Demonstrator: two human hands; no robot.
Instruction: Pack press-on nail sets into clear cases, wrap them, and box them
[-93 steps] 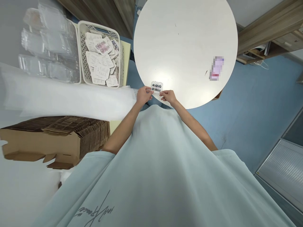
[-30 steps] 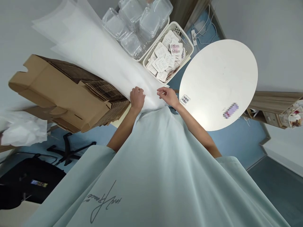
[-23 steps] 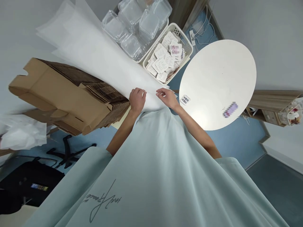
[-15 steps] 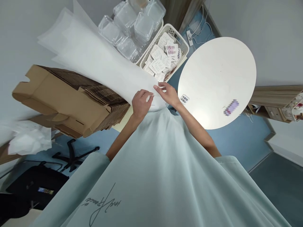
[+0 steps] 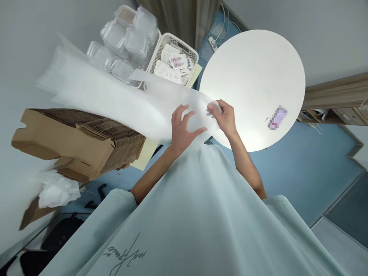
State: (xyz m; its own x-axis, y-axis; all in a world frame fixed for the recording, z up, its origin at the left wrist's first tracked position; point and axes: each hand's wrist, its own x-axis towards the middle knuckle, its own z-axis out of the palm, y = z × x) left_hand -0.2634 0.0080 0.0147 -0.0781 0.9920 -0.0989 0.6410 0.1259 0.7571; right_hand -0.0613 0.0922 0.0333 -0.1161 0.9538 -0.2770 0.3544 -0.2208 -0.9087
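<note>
Head view: the right hand [image 5: 225, 117] pinches the near end of one translucent sheet [image 5: 161, 87], while the left hand [image 5: 183, 132], fingers spread and curled, hovers on or just above that sheet, contact uncertain. By appearance the separation is partly done: the gripped end overlaps the round table [image 5: 253, 61] beneath the right hand, the trailing end overlaps the sheet stack [image 5: 106, 97] left of the left hand. Outward lie a card basket [image 5: 172, 36] ahead of the left hand, cardboard cartons [image 5: 63, 134] at its left.
</note>
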